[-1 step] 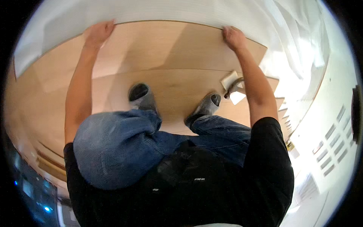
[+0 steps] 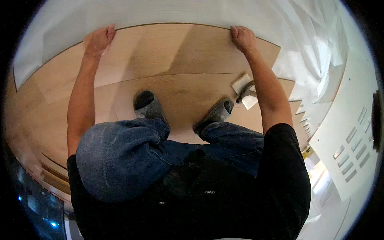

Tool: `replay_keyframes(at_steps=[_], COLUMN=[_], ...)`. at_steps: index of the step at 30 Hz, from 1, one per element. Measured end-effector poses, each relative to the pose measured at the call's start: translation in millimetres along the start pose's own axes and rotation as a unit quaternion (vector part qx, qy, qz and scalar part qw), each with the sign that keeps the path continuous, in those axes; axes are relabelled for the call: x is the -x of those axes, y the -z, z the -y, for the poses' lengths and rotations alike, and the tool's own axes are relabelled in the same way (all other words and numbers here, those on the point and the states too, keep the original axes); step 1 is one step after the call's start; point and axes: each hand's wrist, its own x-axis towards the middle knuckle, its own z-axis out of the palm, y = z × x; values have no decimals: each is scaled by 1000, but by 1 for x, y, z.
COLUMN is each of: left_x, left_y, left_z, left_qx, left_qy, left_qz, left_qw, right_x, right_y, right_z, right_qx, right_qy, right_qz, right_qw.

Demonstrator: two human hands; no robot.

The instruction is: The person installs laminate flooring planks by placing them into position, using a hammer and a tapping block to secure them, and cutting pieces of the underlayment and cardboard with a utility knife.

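A light wood-look floor plank (image 2: 172,48) lies crosswise at the far side of the laid boards. My left hand (image 2: 99,40) is closed over its far edge toward the left, fingers curled at the rim. Well to the right, my right hand (image 2: 243,39) grips the same edge, a little short of the plank's right end. Both fingertips are partly hidden beyond the edge. Behind the plank's near seam is another row of floorboards (image 2: 180,90), where my feet rest in grey slippers.
White translucent sheeting (image 2: 160,11) spreads beyond the plank and bunches at the right. Beside my right forearm lie a white block (image 2: 240,83) and a dark curved tool (image 2: 244,93). The boards end in steps at the right, near a white slotted panel (image 2: 340,156).
Both hands appear slightly farther left in the picture, still on the plank's edge. The whole view has shifted a little too, so I cannot tell whether the plank moved.
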Motion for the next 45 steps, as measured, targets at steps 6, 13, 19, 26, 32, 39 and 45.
replay_keyframes(at_steps=[6,13,19,26,32,39,45], left_x=[13,11,2,-5,8,18,39], left_y=[-6,-19,-24,-32,-22,2,0], left_z=[8,16,5,16,2,-8,-10], left_qx=[-61,-52,-47,-46,25,99,146], left_qy=[1,29,-7,40,-10,7,12], left_qz=[-14,21,-3,30,16,10,-10], left_qw=[998,998,999,998,999,995,989], right_x=[22,46,288,286,298,396,312], right_y=[4,24,57,28,7,-88,-35], right_z=[21,4,-99,-62,-76,-59,-37], right_qx=[19,11,80,48,59,-314,-74], right_qy=[-58,-47,-157,-206,-127,-171,-110], right_qz=[18,-14,267,371,246,240,164], right_qw=[998,999,947,904,959,902,978])
